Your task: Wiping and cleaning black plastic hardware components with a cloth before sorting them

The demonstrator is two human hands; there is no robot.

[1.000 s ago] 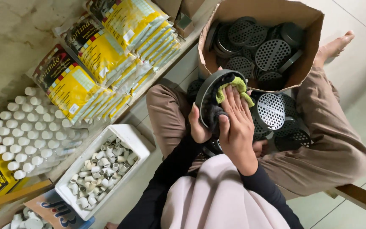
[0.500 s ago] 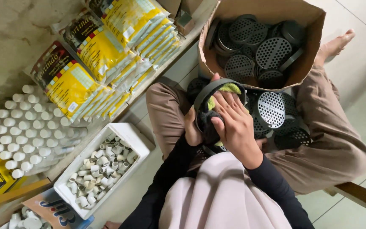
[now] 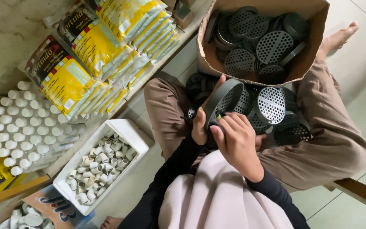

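Nearest me, my right hand (image 3: 237,142) is curled shut around a yellow-green cloth (image 3: 219,116), pressing it against a round black perforated strainer (image 3: 224,103). My left hand (image 3: 200,125) grips that strainer's rim, holding it tilted above my lap. Beyond it, more loose strainers (image 3: 272,106) lie between my legs. Farther off stands a cardboard box (image 3: 308,57) of strainers.

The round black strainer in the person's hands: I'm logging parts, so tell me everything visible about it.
The round black strainer is a shallow dark ring, plastic by its look, with a perforated disc inside. It stands tilted on edge above the person's lap. The left hand grips its rim, thumb along the top; the right hand presses its lower edge, a bit of green cloth beneath the fingers.
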